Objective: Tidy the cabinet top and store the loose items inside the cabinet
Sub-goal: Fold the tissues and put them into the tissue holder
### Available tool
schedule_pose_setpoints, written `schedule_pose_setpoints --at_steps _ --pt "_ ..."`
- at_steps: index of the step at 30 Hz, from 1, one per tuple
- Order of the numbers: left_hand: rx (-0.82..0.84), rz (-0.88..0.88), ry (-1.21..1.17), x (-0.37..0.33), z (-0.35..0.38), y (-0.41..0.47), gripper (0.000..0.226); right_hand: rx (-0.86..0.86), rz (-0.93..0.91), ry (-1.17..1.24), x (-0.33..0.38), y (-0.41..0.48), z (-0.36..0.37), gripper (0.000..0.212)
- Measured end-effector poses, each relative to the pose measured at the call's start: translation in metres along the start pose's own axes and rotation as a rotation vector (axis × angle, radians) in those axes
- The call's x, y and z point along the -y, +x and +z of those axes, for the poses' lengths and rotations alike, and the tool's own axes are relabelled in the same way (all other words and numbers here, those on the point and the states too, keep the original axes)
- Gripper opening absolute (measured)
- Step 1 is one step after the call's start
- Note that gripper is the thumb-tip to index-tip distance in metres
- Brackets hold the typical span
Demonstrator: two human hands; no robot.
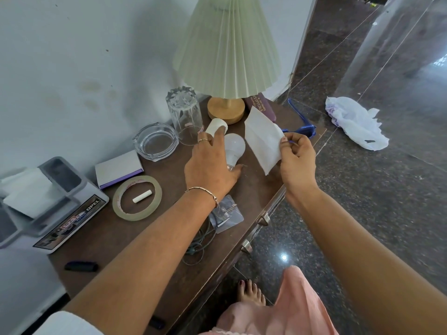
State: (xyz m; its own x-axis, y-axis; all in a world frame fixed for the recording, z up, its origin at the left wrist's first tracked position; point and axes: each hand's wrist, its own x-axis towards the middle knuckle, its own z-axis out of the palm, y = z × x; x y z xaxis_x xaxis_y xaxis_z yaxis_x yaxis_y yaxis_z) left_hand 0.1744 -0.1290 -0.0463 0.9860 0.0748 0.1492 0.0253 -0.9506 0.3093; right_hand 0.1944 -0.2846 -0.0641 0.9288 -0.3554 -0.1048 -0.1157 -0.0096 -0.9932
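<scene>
At the near edge of the cabinet top (pixel 104 240) lies a dark pen (pixel 81 266), and beside the left forearm a thin cable (pixel 197 243) coils next to a clear packet of hooks (pixel 227 211) close to the front edge. Toward the left edge a tape ring (pixel 137 197) lies flat with a stick of chalk (pixel 142 196) inside it, a grey organiser (pixel 48 201) just beyond. Mid-top, the left hand (pixel 212 165) is spread and relaxed over a light bulb (pixel 234 147) lying on its side, thumb by the bulb's base; whether it touches the bulb I cannot tell. The right hand (pixel 297 155) hangs over the front edge toward the right corner, pinching a white tissue (pixel 262 141) between thumb and fingertips. Along the back edge stand an ashtray (pixel 156 141), an upturned glass (pixel 185 114) and a lamp (pixel 226 110), with blue sunglasses (pixel 302 126) at the far right corner. The step in hand looks like gathering the loose items, the tissue already taken and the bulb next. The next move calls for a gentle wrap around the round, fragile bulb so it does not roll, then a free hand for the drawer handles (pixel 264 220), which look closed.
</scene>
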Motion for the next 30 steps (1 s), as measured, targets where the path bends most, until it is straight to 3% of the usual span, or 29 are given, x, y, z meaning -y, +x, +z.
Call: schedule_pose_setpoints --at_steps 4,7,10,13,15,18,22,26,30 --pt "-0.06 -0.089 -0.34 -0.008 -0.006 -0.003 0.05 0.017 0.025 0.104 0.011 -0.016 0.004 0.008" --pt "0.164 -0.349 -0.919 -0.016 -0.02 -0.006 0.025 0.042 0.045 0.195 0.019 -0.032 0.007 0.008" --pt "0.392 -0.54 -1.339 -0.017 -0.036 -0.013 0.024 0.101 0.084 0.276 0.026 -0.051 0.012 0.009" --pt "0.44 -0.599 -1.533 -0.005 -0.047 -0.019 0.031 0.157 0.111 0.287 0.03 -0.069 0.023 0.009" --pt "0.404 -0.609 -1.591 0.007 -0.055 -0.023 0.029 0.189 0.113 0.255 0.03 -0.081 0.032 0.008" --pt "0.322 -0.599 -1.615 0.026 -0.064 -0.03 0.007 0.23 0.102 0.206 0.03 -0.099 0.048 0.008" --pt "0.242 -0.599 -1.632 0.055 -0.08 -0.041 0.003 0.235 0.106 0.189 0.032 -0.121 0.067 0.02" --pt "0.197 -0.563 -1.562 0.084 -0.1 -0.055 0.007 0.39 0.171 0.165 0.034 -0.14 0.085 0.06" --pt "0.166 -0.511 -1.41 0.116 -0.12 -0.073 0.021 0.545 0.09 -0.004 0.042 -0.156 0.111 0.038"
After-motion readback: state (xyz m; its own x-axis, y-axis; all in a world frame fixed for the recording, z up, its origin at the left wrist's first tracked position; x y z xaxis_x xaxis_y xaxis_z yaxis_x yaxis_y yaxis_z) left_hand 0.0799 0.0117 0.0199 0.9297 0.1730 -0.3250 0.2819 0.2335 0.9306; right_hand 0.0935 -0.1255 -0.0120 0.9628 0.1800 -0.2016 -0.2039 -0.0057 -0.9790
